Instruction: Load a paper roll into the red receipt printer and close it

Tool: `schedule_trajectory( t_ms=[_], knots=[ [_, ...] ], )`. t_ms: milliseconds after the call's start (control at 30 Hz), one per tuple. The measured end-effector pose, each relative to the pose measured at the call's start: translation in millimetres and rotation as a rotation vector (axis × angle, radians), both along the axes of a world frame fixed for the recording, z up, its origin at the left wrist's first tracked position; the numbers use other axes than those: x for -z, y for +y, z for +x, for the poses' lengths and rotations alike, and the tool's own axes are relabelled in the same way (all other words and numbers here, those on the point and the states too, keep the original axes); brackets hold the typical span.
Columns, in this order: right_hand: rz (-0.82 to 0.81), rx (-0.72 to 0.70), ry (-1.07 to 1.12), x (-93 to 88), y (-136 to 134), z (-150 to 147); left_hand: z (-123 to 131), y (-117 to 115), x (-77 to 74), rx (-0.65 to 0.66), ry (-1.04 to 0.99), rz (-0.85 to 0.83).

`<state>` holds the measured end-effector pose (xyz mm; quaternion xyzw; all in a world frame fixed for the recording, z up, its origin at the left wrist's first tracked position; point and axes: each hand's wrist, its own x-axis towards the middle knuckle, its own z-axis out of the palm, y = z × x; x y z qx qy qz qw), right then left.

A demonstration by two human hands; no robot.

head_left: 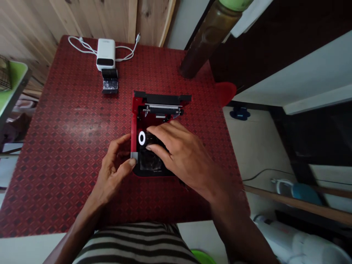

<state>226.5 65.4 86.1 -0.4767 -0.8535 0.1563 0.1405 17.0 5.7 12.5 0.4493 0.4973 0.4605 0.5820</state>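
Observation:
A red and black printer (133,134) stands on the red patterned table with its lid raised at the back. Inside the lid a roller and a metal bar show. My right hand (181,154) reaches into the body from the right, thumb and fingers closed around a dark roll (149,138) with a white ring at its left end. The far end of that roll is hidden by my hand. At the printer's front left corner, my left hand (115,167) grips the side, its thumb on a grey piece (134,156) and its fingers along the red wall.
A white power bank (106,51) with a white cable (127,58) lies at the table's back left, a small dark roll (110,82) before it. A tall brown bottle (205,38) with a green cap stands at the back right. A red stool (226,92) is beyond the right edge.

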Motion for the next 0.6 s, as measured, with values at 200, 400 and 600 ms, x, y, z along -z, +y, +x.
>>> schedule_trajectory(
  t_ms=[200, 400, 600],
  knots=[
    [-0.062, 0.077, -0.177, 0.3, 14.1, -15.4, 0.8, -1.6, -2.9, 0.008, 0.014, -0.031],
    [0.009, 0.070, -0.269, -4.1, 10.1, -17.6, 0.5, -1.4, -2.1, 0.005, 0.008, -0.051],
    [0.107, 0.141, -0.393, 0.4, 6.2, -20.9, 0.4, -1.3, -3.8, 0.004, 0.006, -0.045]
  ],
)
